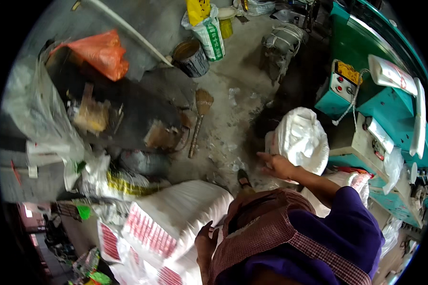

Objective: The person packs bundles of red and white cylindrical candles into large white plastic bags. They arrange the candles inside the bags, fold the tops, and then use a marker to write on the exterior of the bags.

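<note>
My right hand (277, 166) reaches across in front of an open white woven sack (302, 137) standing on the floor, its fingers stretched out and slightly blurred. Nothing shows in that hand; whether it touches the sack's side I cannot tell. Down by my apron (261, 218), my left hand (206, 241) hangs with its fingers loosely apart, holding nothing visible. Close to it lie large, full white sacks (185, 209) with red printing.
A green machine (361, 95) with a control box (338, 88) stands along the right. On the concrete floor are a broom (202, 107), a dark bucket (191, 59) and a bundled grey sack (283, 42). An orange bag (107, 54) lies on a dark surface at left.
</note>
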Demonstrator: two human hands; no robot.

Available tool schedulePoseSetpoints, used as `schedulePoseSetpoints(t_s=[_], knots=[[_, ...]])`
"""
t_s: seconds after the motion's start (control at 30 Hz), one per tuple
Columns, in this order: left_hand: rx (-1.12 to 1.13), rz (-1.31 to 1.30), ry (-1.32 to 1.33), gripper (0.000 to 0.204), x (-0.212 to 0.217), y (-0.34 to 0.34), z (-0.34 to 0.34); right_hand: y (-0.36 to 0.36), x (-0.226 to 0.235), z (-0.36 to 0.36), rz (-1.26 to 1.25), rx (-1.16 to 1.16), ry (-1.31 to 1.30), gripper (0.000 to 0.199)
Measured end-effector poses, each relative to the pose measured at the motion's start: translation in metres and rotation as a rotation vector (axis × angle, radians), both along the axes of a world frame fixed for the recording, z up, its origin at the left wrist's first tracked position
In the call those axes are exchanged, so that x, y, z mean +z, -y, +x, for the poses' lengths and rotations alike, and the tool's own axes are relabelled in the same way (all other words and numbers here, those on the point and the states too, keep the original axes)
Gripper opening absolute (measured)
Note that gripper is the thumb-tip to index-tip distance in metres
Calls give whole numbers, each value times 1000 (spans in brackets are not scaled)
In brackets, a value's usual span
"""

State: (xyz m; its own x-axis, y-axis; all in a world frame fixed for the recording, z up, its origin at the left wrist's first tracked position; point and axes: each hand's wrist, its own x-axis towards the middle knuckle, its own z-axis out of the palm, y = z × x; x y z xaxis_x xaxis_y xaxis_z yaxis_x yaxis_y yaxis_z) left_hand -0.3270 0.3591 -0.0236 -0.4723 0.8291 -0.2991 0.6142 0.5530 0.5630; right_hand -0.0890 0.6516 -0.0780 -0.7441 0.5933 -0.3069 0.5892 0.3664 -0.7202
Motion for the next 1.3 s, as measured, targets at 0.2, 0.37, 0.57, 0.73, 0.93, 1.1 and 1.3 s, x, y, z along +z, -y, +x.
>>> schedulePoseSetpoints(t_s=[0.2, 0.37, 0.57, 0.73, 0.93, 1.1, 1.3], knots=[[-333, -4, -107, 38, 9, -168, -124, -74, 2, -48, -6, -208, -98, 68], [-572, 131, -20, 42, 25, -382, -138, -157, -13, -22, -74, -483, 83, 71], [-789, 81, -37, 43, -22, -564, -163, -291, -17, -73, -63, -441, 115, 71], [-697, -90, 16, 43, -54, -648, -215, -432, 12, -112, -58, -459, -86, 70], [-497, -267, 68, 49, -122, -752, -295, -619, 23, -164, -5, -426, -191, 69], [-659, -67, -121, 49, -131, -928, -319, -767, 15, -220, 69, -429, -305, 69], [-705, 168, 63, 47, -30, -1211, -259, -909, 22, -167, 164, -689, -182, 70]])
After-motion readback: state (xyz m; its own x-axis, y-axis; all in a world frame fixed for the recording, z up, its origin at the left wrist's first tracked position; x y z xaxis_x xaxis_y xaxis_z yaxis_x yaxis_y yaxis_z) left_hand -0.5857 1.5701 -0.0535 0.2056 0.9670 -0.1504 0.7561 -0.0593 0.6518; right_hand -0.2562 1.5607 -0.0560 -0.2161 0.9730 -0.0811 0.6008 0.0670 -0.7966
